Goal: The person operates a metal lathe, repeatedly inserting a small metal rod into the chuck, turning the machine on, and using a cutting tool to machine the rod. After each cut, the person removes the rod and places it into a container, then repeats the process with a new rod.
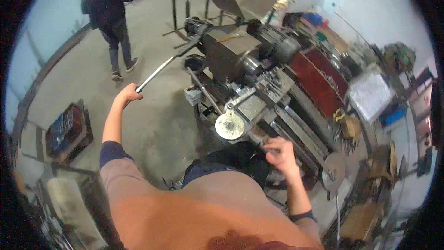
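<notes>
My left hand (128, 93) is closed round the near end of a long shiny metal rod (159, 73). The rod slants up and away to the left end of a metal lathe (231, 48); whether it is joined there I cannot tell. Over the front of the lathe, beside its bed (300, 129), hangs my right hand (280, 154), its fingers curled. They are close to a dark part of the carriage, and what they grip, if anything, is hidden. A round pale handwheel (230, 125) sits to the left of that hand.
A person in dark clothes (108, 18) is on the floor at far left. Near my left stands a low dark box (69, 132). Behind the lathe are a dark red panel (319, 81) and a silvery wrapped block (370, 93). Another round wheel (334, 171) is at right.
</notes>
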